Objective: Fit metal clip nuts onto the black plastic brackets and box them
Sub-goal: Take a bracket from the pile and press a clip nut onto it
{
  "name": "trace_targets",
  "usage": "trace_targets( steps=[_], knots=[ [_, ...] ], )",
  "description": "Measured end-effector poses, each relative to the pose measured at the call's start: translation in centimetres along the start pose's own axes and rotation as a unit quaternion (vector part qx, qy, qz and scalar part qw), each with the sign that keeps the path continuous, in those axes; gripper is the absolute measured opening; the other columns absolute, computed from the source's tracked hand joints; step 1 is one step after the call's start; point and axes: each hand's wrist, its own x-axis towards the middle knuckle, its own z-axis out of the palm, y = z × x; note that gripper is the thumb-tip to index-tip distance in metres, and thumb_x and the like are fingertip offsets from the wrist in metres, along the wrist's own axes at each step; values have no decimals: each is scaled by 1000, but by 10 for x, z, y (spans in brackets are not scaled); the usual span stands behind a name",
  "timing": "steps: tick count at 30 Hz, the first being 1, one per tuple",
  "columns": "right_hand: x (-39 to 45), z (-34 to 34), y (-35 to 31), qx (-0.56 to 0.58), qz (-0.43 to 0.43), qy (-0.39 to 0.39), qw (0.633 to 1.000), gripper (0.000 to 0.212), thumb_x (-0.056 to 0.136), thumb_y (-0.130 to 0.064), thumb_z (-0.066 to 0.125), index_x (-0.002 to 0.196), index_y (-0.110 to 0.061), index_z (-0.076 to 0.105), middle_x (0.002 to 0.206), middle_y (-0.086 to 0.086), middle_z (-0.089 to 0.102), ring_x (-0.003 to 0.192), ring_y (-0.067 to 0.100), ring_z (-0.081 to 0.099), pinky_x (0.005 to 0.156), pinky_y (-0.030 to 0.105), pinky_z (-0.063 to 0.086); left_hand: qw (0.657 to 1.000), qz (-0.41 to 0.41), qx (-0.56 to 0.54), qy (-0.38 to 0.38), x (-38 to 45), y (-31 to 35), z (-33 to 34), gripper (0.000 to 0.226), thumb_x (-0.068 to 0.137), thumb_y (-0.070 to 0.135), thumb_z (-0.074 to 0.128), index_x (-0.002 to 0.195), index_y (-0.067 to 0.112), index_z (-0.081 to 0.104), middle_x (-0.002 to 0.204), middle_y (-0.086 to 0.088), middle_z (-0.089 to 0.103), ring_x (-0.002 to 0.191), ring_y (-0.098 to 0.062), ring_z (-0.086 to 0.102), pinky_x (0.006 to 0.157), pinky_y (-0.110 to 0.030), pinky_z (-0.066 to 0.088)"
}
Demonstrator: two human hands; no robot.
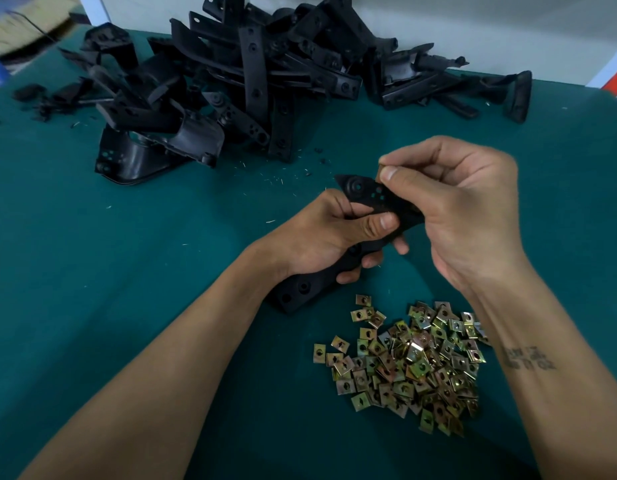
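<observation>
Two grips engaged: left hand (329, 233) grasping long black plastic bracket (338, 261) mid-length; right hand (470, 209) pinching small metal clip nut (381, 170) at bracket's far end. Heap of brass-coloured clip nuts (411, 365) near-right on green worktop (127, 271); black bracket pile (251, 81) far.

Bare green table (109, 271) lies open to the left of both forearms. A heap of black plastic brackets (244, 81) blocks the far side, and a pile of metal clip nuts (414, 365) fills the near space between the forearms.
</observation>
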Motion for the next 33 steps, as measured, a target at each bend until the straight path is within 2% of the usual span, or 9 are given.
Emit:
trace_targets(
  steps=[3,7,11,14,17,20,25,30,33],
  knots=[
    [1,0,-4,3,2,-19,1000,12,84,-5,73,78,-15,75,69,12,69,48,54,49,27,49,35,1000,5,1,-5,0,1,-1,19,101,14,52,104,-3,60,97,-13,68,61,-24,48,41,-23,42],
    [-1,-1,-5,25,18,-28,999,7,83,-6,72,78,-11,74,70,13,70,51,39,53,31,47,34,1000,5,4,-14,0,1,-2,20,100,15,52,108,-2,59,99,-15,67,62,-24,47,41,-23,42],
    [-4,3,-5,24,11,-5,1000,11,80,-8,66,72,-13,72,68,9,68,52,37,50,30,40,30,1000,4,-7,-19,0,3,1,21,94,20,55,103,3,61,95,-10,69,63,-24,46,41,-23,41],
    [-3,4,-7,39,23,-9,999,15,78,-12,57,67,-7,66,63,4,64,48,32,47,32,35,28,1000,5,-12,-17,0,3,2,17,95,18,55,104,6,63,99,-16,67,63,-24,45,41,-24,40],
    [-2,3,-7,0,37,-17,999,20,78,-19,57,62,-7,58,57,0,58,45,29,47,34,37,31,1000,3,-3,-17,0,3,3,19,95,18,54,106,4,62,100,-18,66,62,-24,45,41,-24,40],
    [-4,4,-6,2,25,-29,999,16,78,-14,56,64,-7,55,58,-1,60,46,30,47,33,41,31,1000,0,1,-13,-1,3,2,21,94,18,54,107,1,60,98,-16,67,62,-24,45,41,-24,40],
    [0,-2,-10,4,17,-64,998,17,78,-15,59,62,-11,53,66,9,66,51,35,48,33,46,34,1000,-4,-3,-14,-1,4,1,27,93,17,55,113,-1,57,100,-20,64,63,-25,45,42,-24,39],
    [3,-3,-12,-32,-3,-119,992,22,73,-29,60,52,-22,60,82,40,58,49,50,46,32,48,38,1000,-6,-5,-17,0,3,1,21,92,19,56,107,6,62,101,-20,65,62,-24,46,42,-26,38],
    [2,-3,-11,-41,-10,-130,991,31,79,-21,55,50,-26,64,83,26,69,50,41,51,34,47,39,1000,-3,-13,-19,0,2,1,19,92,20,57,106,9,63,98,-17,66,62,-23,46,42,-26,39]
  ],
)
